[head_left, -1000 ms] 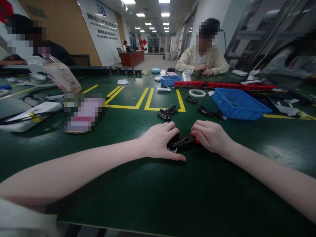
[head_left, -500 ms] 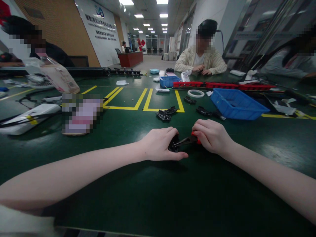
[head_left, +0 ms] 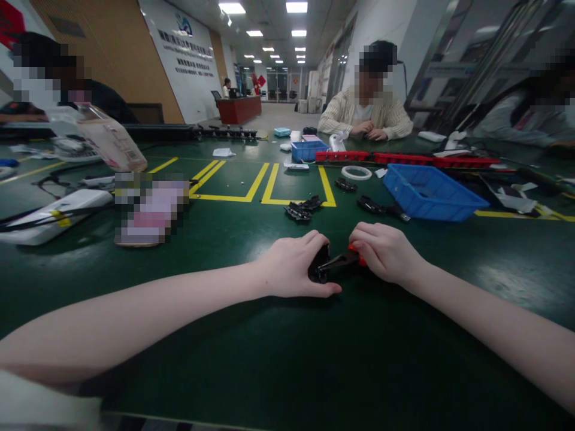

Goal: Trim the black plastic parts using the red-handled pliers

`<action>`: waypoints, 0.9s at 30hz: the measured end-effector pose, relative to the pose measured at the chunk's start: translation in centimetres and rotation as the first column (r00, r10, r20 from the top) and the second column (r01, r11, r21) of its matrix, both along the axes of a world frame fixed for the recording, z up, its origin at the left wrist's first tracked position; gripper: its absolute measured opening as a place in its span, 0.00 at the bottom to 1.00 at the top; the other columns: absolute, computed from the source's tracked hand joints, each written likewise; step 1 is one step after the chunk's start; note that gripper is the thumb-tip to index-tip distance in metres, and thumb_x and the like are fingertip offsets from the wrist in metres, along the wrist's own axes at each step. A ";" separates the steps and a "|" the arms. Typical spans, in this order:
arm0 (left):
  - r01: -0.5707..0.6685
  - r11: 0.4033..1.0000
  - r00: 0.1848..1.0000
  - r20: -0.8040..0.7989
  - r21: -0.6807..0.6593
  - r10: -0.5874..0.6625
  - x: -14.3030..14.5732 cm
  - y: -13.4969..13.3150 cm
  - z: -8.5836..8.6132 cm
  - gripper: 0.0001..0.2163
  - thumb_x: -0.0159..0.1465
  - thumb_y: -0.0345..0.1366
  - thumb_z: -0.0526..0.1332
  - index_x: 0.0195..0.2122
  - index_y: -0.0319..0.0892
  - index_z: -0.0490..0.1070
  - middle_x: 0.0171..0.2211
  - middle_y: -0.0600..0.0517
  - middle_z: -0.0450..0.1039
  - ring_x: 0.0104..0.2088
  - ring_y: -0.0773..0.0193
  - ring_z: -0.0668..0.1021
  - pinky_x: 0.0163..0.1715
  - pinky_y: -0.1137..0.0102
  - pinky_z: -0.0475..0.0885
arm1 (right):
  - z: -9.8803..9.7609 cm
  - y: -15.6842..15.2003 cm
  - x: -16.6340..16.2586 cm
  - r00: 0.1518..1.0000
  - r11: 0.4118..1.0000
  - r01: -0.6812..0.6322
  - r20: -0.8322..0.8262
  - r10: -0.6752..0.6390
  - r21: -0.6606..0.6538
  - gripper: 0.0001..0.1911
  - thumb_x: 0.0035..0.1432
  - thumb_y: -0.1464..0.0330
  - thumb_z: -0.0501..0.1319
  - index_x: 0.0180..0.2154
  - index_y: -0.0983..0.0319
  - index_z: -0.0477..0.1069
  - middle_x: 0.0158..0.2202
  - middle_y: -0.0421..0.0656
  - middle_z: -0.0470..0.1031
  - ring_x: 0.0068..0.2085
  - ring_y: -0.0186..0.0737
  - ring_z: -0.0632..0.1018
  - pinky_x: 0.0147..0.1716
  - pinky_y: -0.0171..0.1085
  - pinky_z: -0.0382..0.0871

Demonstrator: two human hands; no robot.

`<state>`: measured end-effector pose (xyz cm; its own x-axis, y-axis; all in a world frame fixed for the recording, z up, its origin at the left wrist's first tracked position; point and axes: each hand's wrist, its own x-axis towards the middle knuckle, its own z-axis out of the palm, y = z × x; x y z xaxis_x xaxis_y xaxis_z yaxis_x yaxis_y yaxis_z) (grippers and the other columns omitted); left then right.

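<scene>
My left hand (head_left: 294, 266) is curled around a small black plastic part (head_left: 319, 267) that rests on the green table (head_left: 287, 353). My right hand (head_left: 386, 251) is closed on a pair of red-handled pliers (head_left: 344, 260), whose dark jaws point left and meet the black part. The two hands sit close together at the table's middle. Most of the part is hidden under my left fingers.
A pile of black parts (head_left: 302, 209) lies just beyond my hands, with more black parts (head_left: 380, 207) beside a blue bin (head_left: 429, 193). A tape roll (head_left: 356, 172), red rails (head_left: 404, 158) and a smaller blue bin (head_left: 309, 149) lie farther back. People sit across the table and at both sides.
Both hands stay in place on the part and pliers; my left fingers have shifted slightly over the black part. The view has moved a little.
</scene>
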<state>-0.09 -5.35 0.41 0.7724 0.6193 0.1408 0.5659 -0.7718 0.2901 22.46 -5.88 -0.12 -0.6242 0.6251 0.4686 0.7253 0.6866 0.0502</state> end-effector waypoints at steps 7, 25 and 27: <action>0.028 0.999 1.000 -0.009 0.028 -0.028 0.0 0.0 0.1 0.29 0.58 0.58 0.56 0.51 0.40 0.60 0.44 0.49 0.67 0.32 0.62 0.74 0.28 0.68 0.70 | -0.5 0.0 0.7 0.999 1.000 -0.006 -0.054 0.005 -0.018 0.21 0.67 0.64 0.40 0.30 0.62 0.66 0.29 0.45 0.70 0.28 0.36 0.69 0.28 0.37 0.60; 0.122 0.988 0.992 0.012 0.097 -0.123 -0.1 0.3 0.0 0.28 0.59 0.53 0.59 0.54 0.38 0.64 0.50 0.45 0.65 0.47 0.56 0.68 0.48 0.62 0.66 | -0.6 0.6 3.7 0.992 0.983 0.115 -0.035 -0.121 -0.140 0.16 0.65 0.62 0.48 0.44 0.63 0.69 0.44 0.50 0.73 0.43 0.45 0.75 0.40 0.44 0.70; 0.124 0.988 0.992 0.009 0.090 -0.125 -0.2 0.3 0.1 0.28 0.59 0.53 0.59 0.54 0.38 0.64 0.51 0.45 0.64 0.48 0.56 0.68 0.49 0.62 0.66 | -0.6 0.6 4.4 0.995 0.983 0.100 -0.011 -0.103 -0.152 0.17 0.63 0.60 0.50 0.47 0.63 0.68 0.47 0.51 0.72 0.47 0.48 0.73 0.45 0.48 0.69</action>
